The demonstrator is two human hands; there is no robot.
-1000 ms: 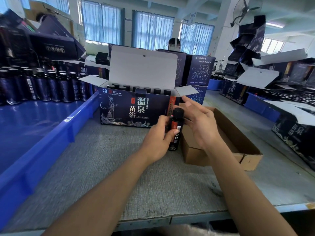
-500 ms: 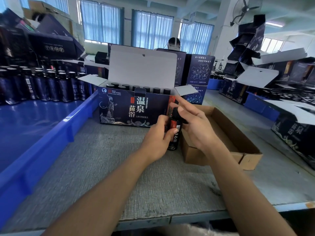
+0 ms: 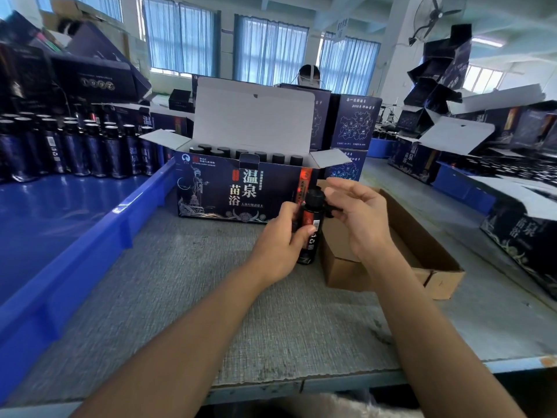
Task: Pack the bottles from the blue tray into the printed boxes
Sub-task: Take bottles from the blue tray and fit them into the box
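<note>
Fingers (image 3: 287,211) of the left hand (image 3: 278,245) wrap the bottle (image 3: 311,220) — upright before the box (image 3: 241,191); right hand (image 3: 361,218) half-curled at the cap (image 3: 313,197) — grip unclear.

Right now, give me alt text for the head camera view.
A left hand holds a dark bottle upright beside a brown carton, the right hand at its cap. Behind stands an open printed box of bottles; a blue tray lies left.

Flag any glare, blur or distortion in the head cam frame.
Head view: wide-angle lens bows the blue tray rim and table edge; sheen glares off the tray floor; backlit curtains wash out; right hand fingertips slightly soft; printed box lettering is sharp.
</note>
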